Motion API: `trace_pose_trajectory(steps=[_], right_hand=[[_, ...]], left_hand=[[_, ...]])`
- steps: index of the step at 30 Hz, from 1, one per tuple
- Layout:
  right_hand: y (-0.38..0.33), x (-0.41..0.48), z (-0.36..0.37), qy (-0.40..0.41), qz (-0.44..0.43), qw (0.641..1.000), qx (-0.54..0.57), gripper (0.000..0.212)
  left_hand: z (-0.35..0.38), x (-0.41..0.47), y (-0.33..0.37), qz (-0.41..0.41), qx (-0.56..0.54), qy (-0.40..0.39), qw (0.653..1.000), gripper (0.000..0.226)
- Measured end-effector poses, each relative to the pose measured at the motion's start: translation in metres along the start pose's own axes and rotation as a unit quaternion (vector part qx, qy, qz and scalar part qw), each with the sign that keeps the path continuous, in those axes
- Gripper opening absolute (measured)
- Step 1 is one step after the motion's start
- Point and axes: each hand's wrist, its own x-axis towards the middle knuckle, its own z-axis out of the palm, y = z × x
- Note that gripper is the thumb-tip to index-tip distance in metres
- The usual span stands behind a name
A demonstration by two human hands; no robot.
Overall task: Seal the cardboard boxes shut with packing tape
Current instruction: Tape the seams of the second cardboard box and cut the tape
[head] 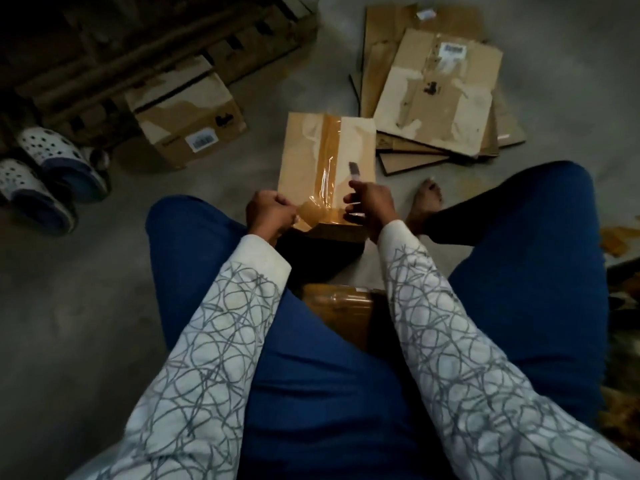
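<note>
A small cardboard box [301, 157] stands on the floor between my knees, with a strip of brown packing tape [327, 161] running down the seam of its top. My left hand [270, 211] pinches the near end of the tape [310, 211] at the box's front edge. My right hand [370, 206] grips a small cutter [354, 169] whose blade points up over the box top, just right of the tape. Whether the blade touches the tape I cannot tell.
Flattened cardboard sheets [440, 95] are stacked at the back right. A closed carton [187, 116] sits at the back left by wooden pallets [138, 39]. Clogs [52, 171] lie at the left. A bare foot [427, 202] rests right of the box. Another taped box [341, 303] lies under my legs.
</note>
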Motion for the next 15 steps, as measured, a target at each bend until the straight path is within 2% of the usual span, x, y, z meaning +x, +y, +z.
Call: trace_pose_trajectory(steps=[3,5,8,10,12,15], right_hand=[[-0.001,-0.015,-0.01,-0.064,0.065,0.995,-0.045,0.021],[0.019,-0.012,-0.014,-0.047,0.066,0.992,-0.098,0.02],[0.047,-0.006,-0.006,-0.04,-0.033,0.984,-0.168,0.03],[0.053,-0.007,0.002,-0.076,-0.098,0.967,-0.224,0.04],[0.052,-0.01,0.005,-0.111,-0.125,0.949,-0.268,0.047],[0.043,-0.015,-0.001,-0.141,-0.14,0.94,-0.276,0.035]], left_hand=[[0.006,-0.004,0.005,0.036,0.048,-0.023,0.998,0.011],[0.01,-0.007,0.006,0.061,0.094,-0.068,0.991,0.013],[0.013,-0.015,0.008,0.082,0.133,-0.145,0.977,0.012],[0.013,-0.02,0.011,0.097,0.124,-0.18,0.971,0.017],[0.012,-0.022,0.012,0.114,0.109,-0.188,0.969,0.024],[0.004,-0.024,0.011,0.147,0.098,-0.176,0.968,0.026]])
